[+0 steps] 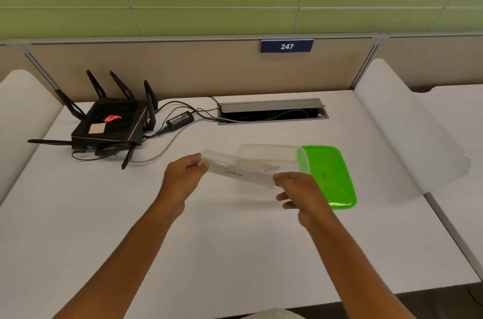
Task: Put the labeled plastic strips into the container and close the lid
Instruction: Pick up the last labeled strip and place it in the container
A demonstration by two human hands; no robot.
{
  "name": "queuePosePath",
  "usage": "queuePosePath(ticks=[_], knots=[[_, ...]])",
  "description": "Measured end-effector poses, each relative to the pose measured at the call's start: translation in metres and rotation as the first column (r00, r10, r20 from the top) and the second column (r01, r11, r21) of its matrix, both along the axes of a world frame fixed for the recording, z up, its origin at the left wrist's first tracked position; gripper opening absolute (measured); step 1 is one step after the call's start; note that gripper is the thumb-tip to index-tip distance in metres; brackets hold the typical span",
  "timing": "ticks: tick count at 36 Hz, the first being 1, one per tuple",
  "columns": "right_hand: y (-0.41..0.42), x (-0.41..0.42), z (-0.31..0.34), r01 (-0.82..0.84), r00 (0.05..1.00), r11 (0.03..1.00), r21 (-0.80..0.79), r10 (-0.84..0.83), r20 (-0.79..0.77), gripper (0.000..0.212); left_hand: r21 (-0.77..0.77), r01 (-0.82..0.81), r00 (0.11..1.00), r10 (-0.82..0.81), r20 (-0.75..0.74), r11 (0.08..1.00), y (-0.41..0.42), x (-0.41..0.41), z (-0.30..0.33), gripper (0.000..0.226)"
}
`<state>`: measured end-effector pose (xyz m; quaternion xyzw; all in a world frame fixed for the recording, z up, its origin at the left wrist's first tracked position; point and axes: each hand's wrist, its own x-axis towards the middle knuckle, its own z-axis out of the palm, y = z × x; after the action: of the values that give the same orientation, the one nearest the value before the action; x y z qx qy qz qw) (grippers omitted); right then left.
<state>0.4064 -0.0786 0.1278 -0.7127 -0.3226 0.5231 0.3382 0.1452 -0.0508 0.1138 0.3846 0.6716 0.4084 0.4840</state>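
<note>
A white desk (pixel 235 240) sits against a beige partition under a green panelled wall, with a blue plate reading 247 (pixel 286 46) on the partition. At the desk's far left stands a black router (pixel 111 122) with antennas, its power adapter (pixel 180 120) and cables running to an open cable hatch (pixel 271 111). The left hand (pixel 183 177) pinches the left end of a clear plastic strip (pixel 235 172) with handwriting, held above the desk; the right hand (pixel 298 190) pinches its right end, the other fingers loosely curled. Just behind lies the clear container (pixel 266 154), where a strip labelled "Bear" (pixel 271 168) shows. The green lid (pixel 329 177) lies touching the container's right side.
</note>
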Motion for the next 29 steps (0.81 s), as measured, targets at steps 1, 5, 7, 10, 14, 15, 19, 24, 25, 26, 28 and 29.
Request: queuePosePath(ticks=[1,5,7,10,14,15,19,24,25,26,28,29], knots=[[0.004,0.009,0.003,0.014,1.0,1.0,0.01,-0.014,0.004,0.004,0.003,0.013,1.0,-0.013,0.01,1.0,0.003,0.01,0.001,0.035],[0.022,0.041,0.004,0.059,0.998,0.997,0.049,-0.061,0.03,0.007,-0.001,0.064,0.998,-0.064,0.026,0.998,0.013,0.047,-0.002,0.033],[0.03,0.054,0.0,0.074,0.996,0.995,0.062,-0.077,0.05,0.007,-0.025,0.082,0.996,-0.082,0.025,0.996,0.017,0.063,-0.003,0.05],[0.041,0.068,-0.008,0.076,0.993,0.995,0.061,-0.081,0.081,0.013,-0.086,0.1,0.994,-0.096,0.044,0.991,0.022,0.08,-0.007,0.046],[0.049,0.081,-0.021,0.075,0.992,0.997,0.019,-0.077,0.096,0.017,-0.136,0.1,0.993,-0.091,0.075,0.986,0.027,0.095,-0.018,0.039],[0.051,0.084,-0.025,0.072,0.993,0.997,0.005,-0.073,0.098,0.018,-0.158,0.099,0.993,-0.088,0.077,0.982,0.029,0.097,-0.021,0.049],[0.054,0.09,-0.039,0.06,0.994,0.997,-0.039,-0.056,0.092,0.017,-0.257,0.079,0.997,-0.075,0.027,0.963,0.032,0.103,-0.03,0.065],[0.058,0.093,-0.052,0.035,0.998,0.996,-0.081,-0.031,0.05,0.018,-0.333,0.059,0.994,-0.085,-0.066,0.941,0.035,0.11,-0.038,0.068],[0.058,0.093,-0.053,0.025,0.999,0.995,-0.092,-0.021,0.043,0.018,-0.346,0.061,0.993,-0.093,-0.074,0.936,0.035,0.112,-0.039,0.069],[0.059,0.093,-0.055,0.016,0.999,0.995,-0.102,-0.013,0.035,0.018,-0.356,0.064,0.992,-0.099,-0.082,0.932,0.036,0.114,-0.04,0.07],[0.061,0.093,-0.058,-0.002,1.0,0.992,-0.122,0.006,0.03,0.018,-0.365,0.058,0.99,-0.101,-0.099,0.929,0.037,0.117,-0.042,0.072],[0.062,0.093,-0.059,-0.012,0.999,0.991,-0.133,0.017,0.032,0.017,-0.37,0.054,0.99,-0.099,-0.103,0.927,0.037,0.118,-0.044,0.072]])
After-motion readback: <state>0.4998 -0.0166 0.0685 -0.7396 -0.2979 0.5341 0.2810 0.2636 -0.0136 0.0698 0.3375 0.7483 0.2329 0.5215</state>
